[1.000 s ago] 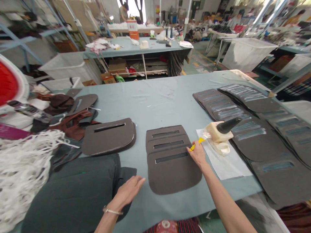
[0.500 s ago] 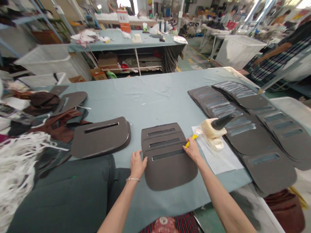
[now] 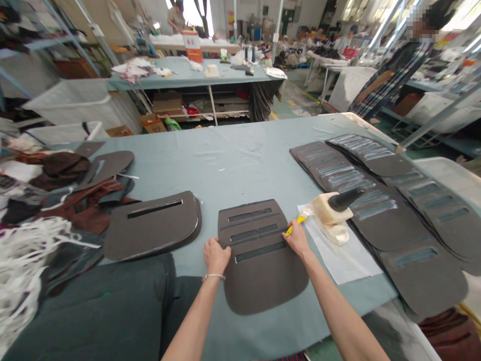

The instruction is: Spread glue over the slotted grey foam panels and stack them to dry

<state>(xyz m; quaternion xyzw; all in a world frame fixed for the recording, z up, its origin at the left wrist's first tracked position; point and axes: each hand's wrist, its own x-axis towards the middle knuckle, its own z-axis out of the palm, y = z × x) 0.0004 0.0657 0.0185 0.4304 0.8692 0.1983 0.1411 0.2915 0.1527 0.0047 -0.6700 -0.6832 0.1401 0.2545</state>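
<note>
Three overlapping dark grey panels (image 3: 268, 288) with long slots lie stepped in front of me, their slots showing one above another. My left hand (image 3: 217, 255) is closed at their left edge, thumb on top, the other fingers partly hidden. At the right edge, my right hand (image 3: 298, 239) grips a yellow-handled brush (image 3: 301, 219) and touches the panels too. The brush's pale bristle end points away, towards a cream plastic container (image 3: 326, 206) with a black cone-shaped piece (image 3: 345, 198) on it. Beneath the container lies a white sheet (image 3: 343, 263).
Left of the panels sits another slotted grey stack (image 3: 154, 225), near dark green fabric (image 3: 93, 306) and white strips (image 3: 22, 271). Stacks of panels with glossy streaks (image 3: 398, 220) cover the table's right side. A person (image 3: 394, 72) stands beyond the far right corner.
My view has tilted up slightly, so the table sits lower. Both hands stay at the panel edges, the left thumb further over the panels. The person at right is further left.
</note>
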